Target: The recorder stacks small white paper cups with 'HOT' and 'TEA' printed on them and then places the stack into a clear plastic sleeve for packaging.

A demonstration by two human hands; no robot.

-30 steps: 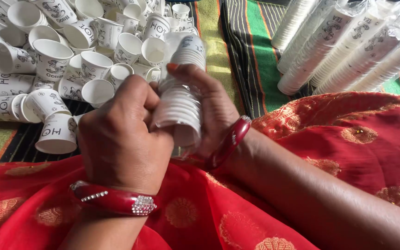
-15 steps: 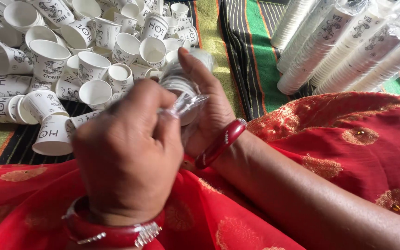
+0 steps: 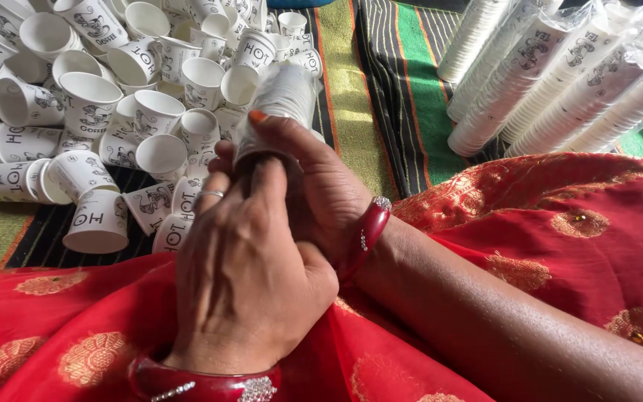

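Note:
A stack of white paper cups in a clear plastic sleeve (image 3: 283,104) lies pointing away from me at the middle of the head view. My right hand (image 3: 320,179) grips its near end from the right, thumb laid across the top. My left hand (image 3: 245,275) covers the stack's near end from below, fingers pinched at the plastic, a ring on one finger. Both wrists wear red bangles. Red cloth with gold motifs (image 3: 560,246) covers my lap beneath both arms.
A heap of loose white printed paper cups (image 3: 106,104) lies at the upper left on a striped mat (image 3: 381,82). Several long wrapped cup stacks (image 3: 560,74) lean at the upper right.
The stack has tipped from upright to pointing away from me. My left hand slid from around its side down to its near end.

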